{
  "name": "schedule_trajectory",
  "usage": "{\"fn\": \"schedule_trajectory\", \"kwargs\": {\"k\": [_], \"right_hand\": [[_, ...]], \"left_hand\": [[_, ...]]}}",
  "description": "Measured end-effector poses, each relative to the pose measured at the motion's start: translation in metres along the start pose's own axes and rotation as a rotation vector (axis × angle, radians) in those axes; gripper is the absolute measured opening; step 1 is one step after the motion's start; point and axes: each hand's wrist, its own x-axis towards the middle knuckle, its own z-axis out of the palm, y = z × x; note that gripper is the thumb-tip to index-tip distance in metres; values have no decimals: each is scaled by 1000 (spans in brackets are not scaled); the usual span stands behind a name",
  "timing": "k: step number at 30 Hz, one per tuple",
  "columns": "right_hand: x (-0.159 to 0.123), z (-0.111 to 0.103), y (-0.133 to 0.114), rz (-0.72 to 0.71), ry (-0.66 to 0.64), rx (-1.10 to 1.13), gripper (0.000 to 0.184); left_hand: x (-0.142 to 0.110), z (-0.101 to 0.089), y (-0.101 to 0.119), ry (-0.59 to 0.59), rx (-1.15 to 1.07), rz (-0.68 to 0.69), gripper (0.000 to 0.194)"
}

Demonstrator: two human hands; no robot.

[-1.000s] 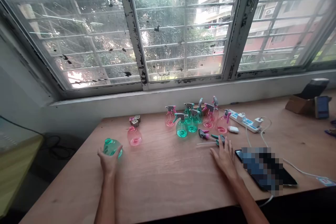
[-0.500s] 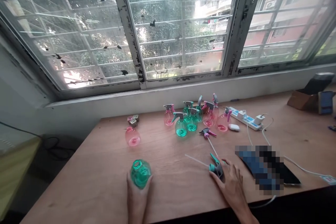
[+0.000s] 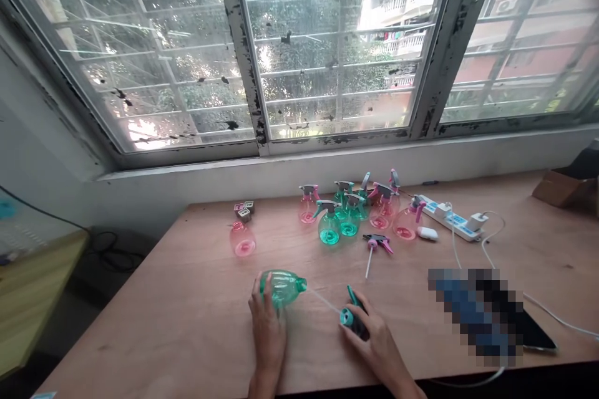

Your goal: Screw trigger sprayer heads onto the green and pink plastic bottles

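Observation:
My left hand (image 3: 267, 324) grips a green plastic bottle (image 3: 283, 287), tilted with its open neck pointing right. My right hand (image 3: 374, 340) holds a teal spray head (image 3: 352, 315) whose thin white tube (image 3: 322, 302) points at the bottle's neck, its tip at or just inside the opening. A loose pink spray head (image 3: 377, 243) with its tube lies on the wooden table (image 3: 187, 336) just beyond. A capless pink bottle (image 3: 242, 240) stands to the left.
A cluster of assembled pink and green spray bottles (image 3: 355, 215) stands near the window sill. A white power strip (image 3: 452, 218) with cables, a small white object (image 3: 427, 233), small cubes (image 3: 244, 209), a blurred phone (image 3: 482, 315) and a cardboard box (image 3: 559, 187) share the table.
My left hand carried the green bottle from the table's left to the middle and tipped it sideways. My right hand picked up the teal spray head and brought its tube to the neck.

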Motion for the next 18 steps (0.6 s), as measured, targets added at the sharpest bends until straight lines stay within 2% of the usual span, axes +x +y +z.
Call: {"fn": "schedule_trajectory", "kwargs": {"k": [3,6,11,14,16,18], "right_hand": [[0,2,9,-11,63,-49,28],[-1,2,12,-38,46,-103,30],[-3,0,1,-99,50,-151,32],[-2,-2,-7,-145,96,-147,42],[0,-1,-10,-173,116,-107,45],[4,0,-14,-187,127,-19,41]], "left_hand": [[1,0,1,9,29,-8,74],[1,-1,1,10,47,2,75],[-4,0,2,-2,63,66,75],[-10,0,6,-44,45,120,80],[-15,0,9,-75,16,145,81],[-17,0,12,-99,-26,152,79]]}}
